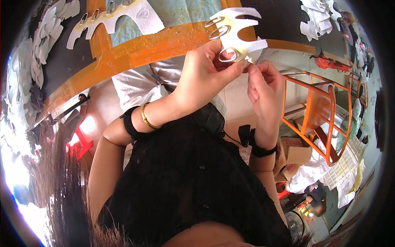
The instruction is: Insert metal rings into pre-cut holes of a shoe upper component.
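A white, soft-looking cut-out piece [235,37] with curved notches is held up just above the table's near edge. Metal oval rings sit along its left side, and yellowish smears mark its surface. My left hand [201,78] pinches its lower left part between thumb and fingers. At the piece's lower right corner, the fingertips of my right hand [265,84] are closed on a small narrow end of it. A similar white piece with rings [117,22] lies on the table to the left.
The table has an orange-taped edge [123,59] and a blue-green panel [177,16]. White cut-outs [47,37] are heaped at left, with another pile [317,18] at right. An orange metal-framed chair [319,111] and a cardboard box [292,154] stand at my right.
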Tool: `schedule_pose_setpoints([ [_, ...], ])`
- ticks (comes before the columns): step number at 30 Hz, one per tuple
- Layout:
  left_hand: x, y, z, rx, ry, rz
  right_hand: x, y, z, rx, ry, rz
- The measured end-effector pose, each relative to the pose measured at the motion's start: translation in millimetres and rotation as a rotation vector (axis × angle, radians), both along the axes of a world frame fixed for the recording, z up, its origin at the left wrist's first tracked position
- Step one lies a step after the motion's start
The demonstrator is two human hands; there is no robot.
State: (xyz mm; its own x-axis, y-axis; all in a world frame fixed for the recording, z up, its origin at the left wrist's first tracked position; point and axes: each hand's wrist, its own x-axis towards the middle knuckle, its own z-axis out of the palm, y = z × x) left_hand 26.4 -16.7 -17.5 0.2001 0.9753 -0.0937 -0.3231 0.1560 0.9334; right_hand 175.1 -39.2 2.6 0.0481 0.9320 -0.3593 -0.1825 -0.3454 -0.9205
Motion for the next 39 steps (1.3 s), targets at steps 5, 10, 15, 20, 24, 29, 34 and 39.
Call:
schedule_pose_setpoints([
  [5,-2.4,-4.2,-13.7,0.026,0.113,0.029,0.0,-1.9,-10.4,-0.067,0.149,0.022],
  [10,1.2,-7.8,-21.9,0.111,0.222,0.083,2.3,-2.3,-20.1,-0.095,0.156,0.025],
  [15,4.3,-6.8,-14.1,0.084,0.102,0.094,7.7,1.6,-10.7,-0.094,0.249,0.062],
  [20,-9.4,7.7,12.7,0.125,0.029,0.078,-7.0,18.5,12.9,-0.012,0.172,0.074],
  [24,-37.0,28.9,55.5,0.111,-0.036,0.040,-30.1,42.8,43.0,0.269,-0.070,0.091],
  [29,-88.8,62.1,96.0,0.123,-0.130,0.022,-74.1,87.4,96.1,0.555,-0.258,0.272],
  [34,-144.7,91.7,133.4,-0.144,-0.495,-0.283,-116.9,127.1,135.5,0.770,0.063,0.486],
  [39,-172.6,126.7,133.5,-0.268,-0.920,-0.681,-150.4,159.8,151.3,0.823,0.059,0.593],
])
